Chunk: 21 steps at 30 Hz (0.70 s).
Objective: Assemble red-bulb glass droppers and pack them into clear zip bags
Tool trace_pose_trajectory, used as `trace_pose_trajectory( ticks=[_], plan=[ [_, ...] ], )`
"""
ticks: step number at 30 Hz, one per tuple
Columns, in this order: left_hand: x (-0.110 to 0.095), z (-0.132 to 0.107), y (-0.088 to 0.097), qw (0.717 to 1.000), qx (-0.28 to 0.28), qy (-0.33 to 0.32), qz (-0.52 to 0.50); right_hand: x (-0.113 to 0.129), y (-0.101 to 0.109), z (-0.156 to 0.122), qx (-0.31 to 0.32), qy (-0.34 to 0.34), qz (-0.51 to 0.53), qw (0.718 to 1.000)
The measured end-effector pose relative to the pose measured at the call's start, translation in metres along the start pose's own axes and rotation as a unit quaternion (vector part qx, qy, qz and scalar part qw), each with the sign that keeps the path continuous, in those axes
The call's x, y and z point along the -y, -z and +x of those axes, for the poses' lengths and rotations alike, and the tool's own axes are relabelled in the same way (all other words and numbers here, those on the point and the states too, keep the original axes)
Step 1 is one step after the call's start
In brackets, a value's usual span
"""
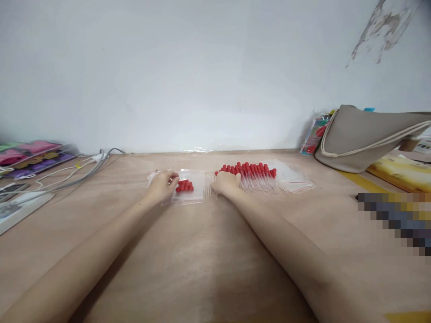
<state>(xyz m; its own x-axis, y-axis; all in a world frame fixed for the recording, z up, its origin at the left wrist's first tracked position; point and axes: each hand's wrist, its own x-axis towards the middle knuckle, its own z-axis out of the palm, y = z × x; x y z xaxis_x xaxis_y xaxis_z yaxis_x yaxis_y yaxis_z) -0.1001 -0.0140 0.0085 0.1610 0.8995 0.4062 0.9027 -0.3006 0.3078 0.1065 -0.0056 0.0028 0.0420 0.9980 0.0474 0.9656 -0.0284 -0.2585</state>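
Note:
On the wooden table [208,251] lies a row of clear glass droppers with red rubber bulbs [256,176]. My right hand [227,184] rests on the row's left end, fingers curled over some droppers. My left hand [163,185] pinches the edge of a small clear plastic bag [190,193]. That bag has a few red-bulbed droppers [184,186] inside it. Both forearms reach forward from the near edge.
More clear bags [292,178] lie right of the dropper row. A beige cloth bag [367,137] and a coloured packet [314,134] stand at the back right. Cables [77,172], a power strip [20,208] and coloured packs [32,154] sit at the left by the white wall.

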Motion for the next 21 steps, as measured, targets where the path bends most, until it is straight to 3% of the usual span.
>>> trace_pose_trajectory(
  ticks=[3,8,14,16,18,20,21],
  plan=[
    [0.013,0.017,-0.004,0.999,0.045,0.006,0.029,0.000,-0.001,0.000,-0.003,-0.004,0.009,1.000],
    [0.019,0.027,-0.017,0.997,0.077,-0.010,0.026,-0.006,0.002,-0.001,-0.012,0.004,0.024,1.000],
    [0.023,0.029,-0.024,0.998,0.067,0.000,0.002,-0.018,0.007,-0.004,-0.106,0.001,0.080,0.991],
    [0.020,0.026,-0.023,0.999,0.045,0.007,-0.004,-0.023,0.007,-0.009,-0.140,0.004,0.113,0.984],
    [0.013,0.020,-0.020,0.999,-0.021,0.014,-0.033,-0.031,0.007,-0.016,-0.189,0.029,0.157,0.969],
    [0.001,0.008,-0.017,0.991,-0.095,0.001,-0.093,-0.043,0.005,-0.026,-0.232,0.086,0.194,0.949],
    [-0.006,-0.001,-0.015,0.987,-0.100,-0.022,-0.126,-0.050,0.004,-0.033,-0.245,0.121,0.204,0.940]
  ],
)
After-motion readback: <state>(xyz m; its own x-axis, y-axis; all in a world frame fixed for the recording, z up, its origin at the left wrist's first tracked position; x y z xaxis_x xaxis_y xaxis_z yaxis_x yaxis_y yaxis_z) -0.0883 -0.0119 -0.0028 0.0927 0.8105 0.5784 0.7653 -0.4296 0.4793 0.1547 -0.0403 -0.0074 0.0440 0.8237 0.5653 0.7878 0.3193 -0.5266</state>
